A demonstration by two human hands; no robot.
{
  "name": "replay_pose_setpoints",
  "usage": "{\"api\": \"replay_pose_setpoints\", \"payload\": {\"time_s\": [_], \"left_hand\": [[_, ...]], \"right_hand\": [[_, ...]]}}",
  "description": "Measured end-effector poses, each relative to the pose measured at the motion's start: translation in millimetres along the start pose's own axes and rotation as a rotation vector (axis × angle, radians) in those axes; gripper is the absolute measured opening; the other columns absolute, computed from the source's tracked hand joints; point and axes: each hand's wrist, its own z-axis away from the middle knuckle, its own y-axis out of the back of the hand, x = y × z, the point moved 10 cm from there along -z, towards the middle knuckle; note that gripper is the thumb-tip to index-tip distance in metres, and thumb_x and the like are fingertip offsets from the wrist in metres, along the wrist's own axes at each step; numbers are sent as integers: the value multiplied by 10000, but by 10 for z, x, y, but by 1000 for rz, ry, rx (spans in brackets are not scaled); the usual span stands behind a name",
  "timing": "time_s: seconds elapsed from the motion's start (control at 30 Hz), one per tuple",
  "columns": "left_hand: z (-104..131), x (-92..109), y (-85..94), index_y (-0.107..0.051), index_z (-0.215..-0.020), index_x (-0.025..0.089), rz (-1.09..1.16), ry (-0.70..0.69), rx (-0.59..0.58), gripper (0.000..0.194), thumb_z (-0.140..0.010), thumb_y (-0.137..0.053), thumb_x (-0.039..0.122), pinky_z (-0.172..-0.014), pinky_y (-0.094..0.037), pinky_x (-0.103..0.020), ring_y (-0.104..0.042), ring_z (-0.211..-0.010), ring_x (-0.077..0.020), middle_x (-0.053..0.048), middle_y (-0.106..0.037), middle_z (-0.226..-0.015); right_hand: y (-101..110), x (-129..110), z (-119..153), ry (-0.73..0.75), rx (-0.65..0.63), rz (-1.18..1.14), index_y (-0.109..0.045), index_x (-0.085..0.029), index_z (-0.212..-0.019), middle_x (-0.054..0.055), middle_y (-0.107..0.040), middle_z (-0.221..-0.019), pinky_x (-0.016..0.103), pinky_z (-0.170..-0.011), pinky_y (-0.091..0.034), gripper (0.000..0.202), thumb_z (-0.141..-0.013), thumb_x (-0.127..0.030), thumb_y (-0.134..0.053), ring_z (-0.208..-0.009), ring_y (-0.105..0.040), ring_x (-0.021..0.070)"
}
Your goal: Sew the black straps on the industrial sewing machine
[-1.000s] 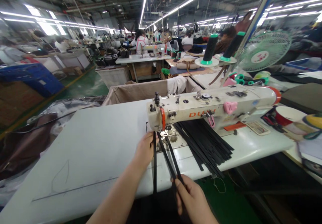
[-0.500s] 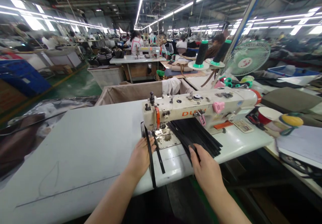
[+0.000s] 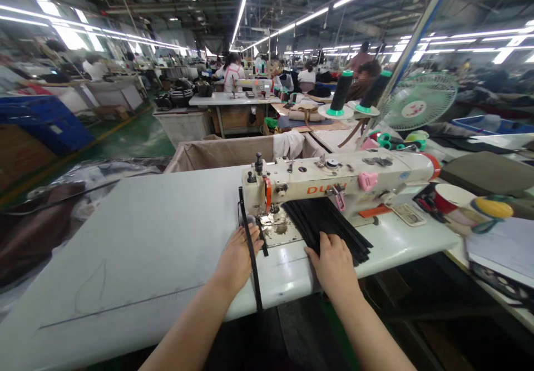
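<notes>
My left hand (image 3: pixel 237 260) lies low on the sewing machine bed beside the needle area, fingers stretched forward. A long black strap (image 3: pixel 254 271) runs over these fingers and hangs past the table's front edge. Close to the fingertips, a short end of black strip (image 3: pixel 265 247) shows by the metal needle plate (image 3: pixel 283 232). The white sewing machine (image 3: pixel 300 184) stands just beyond. My right hand (image 3: pixel 334 262) rests on a fanned stack of black straps (image 3: pixel 329 221) under the machine arm, its fingers lying on top and its thumb apart. The undersides of both hands are hidden.
Two black thread cones (image 3: pixel 341 94) stand behind the machine, near a green fan (image 3: pixel 419 104). A fabric-lined bin (image 3: pixel 225 154) sits beyond the white table (image 3: pixel 167 237). At right are a red-and-white cup (image 3: pixel 453 198) and papers (image 3: pixel 504 246). Other people sit farther back.
The short strip end beside my left hand has moved away from me, toward the needle. My right hand has gone from pinching the stack's near edge to lying on it. The view has shifted slightly.
</notes>
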Motion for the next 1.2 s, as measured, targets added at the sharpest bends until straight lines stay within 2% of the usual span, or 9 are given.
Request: {"api": "replay_pose_setpoints", "payload": {"time_s": [0.17, 0.4, 0.63, 0.8, 0.9, 0.97, 1.03, 1.1, 1.2], "left_hand": [[10, -43, -20, -720, -1268, 206, -29, 29, -5, 342, -1065, -488, 355, -1187, -481, -615, -625, -1337, -323, -128, -706, -1350], [14, -23, 2, -728, -1235, 218, -49, -8, 26, 317, -1066, -483, 325, -1167, -517, -569, -638, -1326, -293, -110, -716, -1338], [8, -53, -28, -726, -1250, 205, -76, 30, 3, 324, -1070, -488, 332, -1188, -499, -567, -620, -1344, -287, -102, -705, -1356], [8, -82, -40, -722, -1266, 191, -76, 63, -12, 349, -1074, -479, 351, -1191, -490, -589, -606, -1361, -298, -96, -698, -1372], [9, -87, -44, -726, -1259, 187, -89, 53, -8, 343, -1071, -487, 347, -1190, -496, -570, -610, -1356, -292, -101, -697, -1375], [10, -86, -40, -728, -1252, 194, -94, 44, 3, 333, -1069, -492, 340, -1187, -502, -557, -614, -1351, -287, -100, -703, -1364], [10, -82, -38, -723, -1262, 195, -91, 37, 7, 334, -1068, -492, 340, -1182, -505, -557, -612, -1354, -287, -100, -707, -1357], [8, -73, -34, -718, -1270, 196, -78, 38, 6, 337, -1070, -491, 343, -1179, -506, -564, -613, -1353, -289, -101, -709, -1353], [-4, -52, -6, -730, -1240, 210, -50, 53, 7, 322, -1071, -491, 345, -1175, -506, -565, -628, -1332, -286, -97, -723, -1326]], "right_hand": [[17, -88, -6, 38, 13, 2, -638, -54, -1256, 198, -668, -1104, 428, -929, -497, 339, -974, -241, -612, -1023, -633, 340], [0, -260, -2, 73, -24, 1, -661, -69, -1113, 193, -677, -992, 421, -854, -498, 205, -961, -108, -528, -958, -647, 340], [-60, -182, -102, -21, -124, -183, -669, -56, -1030, 238, -686, -1014, 442, -849, -502, 162, -940, -108, -545, -978, -681, 374], [-97, -16, -163, -179, -214, -542, -632, -95, -1032, 241, -709, -1042, 459, -882, -512, 151, -939, -160, -533, -955, -713, 344], [-164, -26, -81, -263, -333, -889, -580, -167, -956, 124, -731, -831, 367, -707, -554, 126, -948, -276, -518, -735, -722, 252], [-188, -93, 40, -309, -410, -1127, -553, -191, -916, 91, -738, -809, 312, -586, -541, 213, -945, -400, -524, -625, -693, 201], [-190, -163, 186, -346, -455, -1302, -569, -182, -899, 98, -749, -855, 282, -547, -531, 353, -906, -535, -583, -595, -664, 163], [-226, -226, 354, -407, -505, -1445, -615, -153, -859, 84, -726, -768, 250, -528, -514, 482, -820, -625, -704, -554, -609, 127], [-351, -296, 629, -614, -567, -1733, -697, -113, -891, 51, -714, -716, 181, -528, -506, 538, -670, -548, -926, -567, -592, 88]]}}
